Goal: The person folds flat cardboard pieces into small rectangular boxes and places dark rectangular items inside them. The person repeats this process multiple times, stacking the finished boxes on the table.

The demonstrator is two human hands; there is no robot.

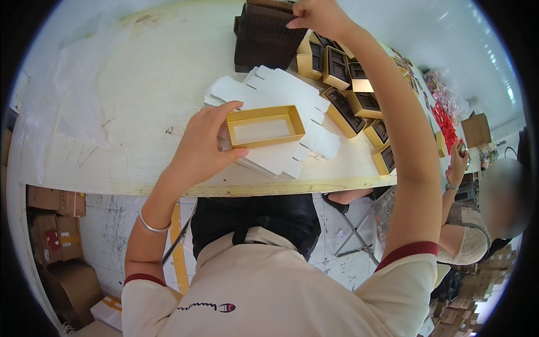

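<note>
My left hand grips the left end of a gold, open-topped cardboard box, thumb and fingers on opposite sides. The box is held over a pile of flat white die-cut card blanks, and its inside is bare white at the bottom. At the far side of the table, my right hand reaches to a stack of dark brown inserts, its fingers pinched at the top right edge. Whether it has lifted a single insert from the stack I cannot tell.
Several gold boxes with dark inserts crowd the right of the table. Beyond them lie red ribbons. A co-worker sits at the right, a small object in hand. Brown cartons stand below the table at left.
</note>
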